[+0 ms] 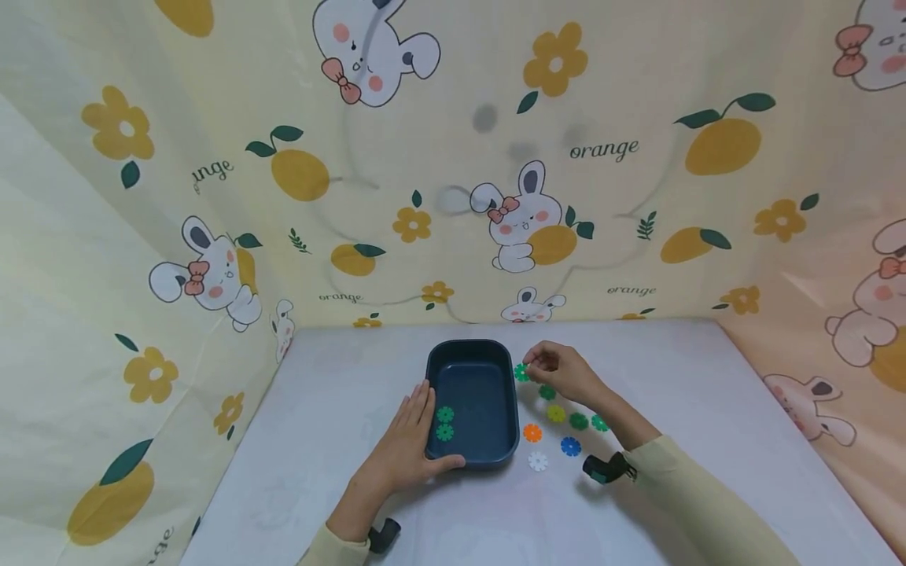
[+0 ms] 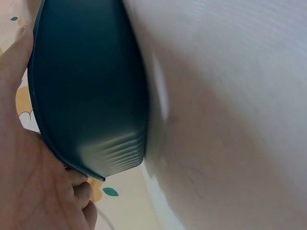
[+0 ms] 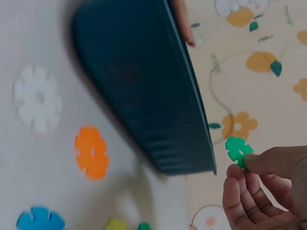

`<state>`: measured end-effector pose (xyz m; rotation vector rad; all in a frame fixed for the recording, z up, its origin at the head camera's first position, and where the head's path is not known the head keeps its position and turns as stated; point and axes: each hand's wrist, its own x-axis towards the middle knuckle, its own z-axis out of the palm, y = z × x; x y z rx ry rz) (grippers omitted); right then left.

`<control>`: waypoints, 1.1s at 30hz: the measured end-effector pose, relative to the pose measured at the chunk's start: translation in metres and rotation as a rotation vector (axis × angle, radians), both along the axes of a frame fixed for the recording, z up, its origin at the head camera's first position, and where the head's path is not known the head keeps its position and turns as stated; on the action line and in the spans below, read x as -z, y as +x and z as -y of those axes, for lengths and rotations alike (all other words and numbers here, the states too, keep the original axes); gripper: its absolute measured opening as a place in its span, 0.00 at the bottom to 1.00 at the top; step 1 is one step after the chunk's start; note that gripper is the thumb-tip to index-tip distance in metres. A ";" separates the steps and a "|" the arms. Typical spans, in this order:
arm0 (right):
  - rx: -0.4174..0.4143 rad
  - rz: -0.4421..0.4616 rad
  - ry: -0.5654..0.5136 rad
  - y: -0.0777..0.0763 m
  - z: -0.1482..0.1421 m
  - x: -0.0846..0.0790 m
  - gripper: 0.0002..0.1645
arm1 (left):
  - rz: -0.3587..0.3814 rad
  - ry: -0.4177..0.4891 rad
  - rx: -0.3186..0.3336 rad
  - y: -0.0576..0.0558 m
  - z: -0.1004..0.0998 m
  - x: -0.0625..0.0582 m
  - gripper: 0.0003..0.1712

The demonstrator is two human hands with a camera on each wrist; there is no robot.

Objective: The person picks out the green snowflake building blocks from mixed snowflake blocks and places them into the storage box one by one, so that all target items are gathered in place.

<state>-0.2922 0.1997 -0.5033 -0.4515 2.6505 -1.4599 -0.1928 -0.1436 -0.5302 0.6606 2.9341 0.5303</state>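
My right hand (image 1: 562,373) pinches a green notched plastic disc (image 3: 238,152) between thumb and fingertips, just off the right rim of a dark blue tub (image 1: 476,405). In the right wrist view the disc is held up beside the tub's rim. My left hand (image 1: 402,442) rests at the tub's near left corner, its fingers straight along the left rim and thumb on the front rim. Two green notched discs (image 1: 444,423) lie inside the tub by its left wall. The left wrist view shows the tub's ribbed outer side from low down.
Right of the tub, several loose discs lie on the white table: an orange disc (image 1: 532,433), a blue disc (image 1: 570,446), a white disc (image 1: 538,461), a yellow disc (image 1: 556,413) and several green ones (image 1: 579,421). A patterned cloth (image 1: 453,236) hangs behind.
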 end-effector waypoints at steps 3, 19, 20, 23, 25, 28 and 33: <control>-0.037 -0.012 -0.043 0.000 0.007 -0.003 0.08 | 0.001 0.011 -0.002 -0.001 0.000 -0.001 0.76; -0.167 -0.006 -0.141 -0.010 0.054 -0.002 0.09 | -0.001 0.011 0.005 -0.002 0.002 0.000 0.76; -0.176 -0.011 -0.142 -0.011 0.058 -0.002 0.09 | 0.001 0.012 0.006 -0.001 0.003 0.000 0.76; -0.195 -0.022 -0.128 -0.014 0.068 -0.001 0.10 | 0.006 0.011 0.007 -0.001 0.003 0.000 0.76; -0.206 -0.026 -0.112 -0.016 0.074 0.000 0.09 | 0.004 0.012 0.010 0.000 0.003 0.000 0.76; -0.226 -0.040 -0.083 -0.018 0.083 0.003 0.09 | 0.004 0.017 0.011 0.000 0.003 0.001 0.75; -0.263 -0.049 -0.025 -0.022 0.096 0.007 0.09 | 0.008 0.020 0.003 0.000 0.002 0.001 0.75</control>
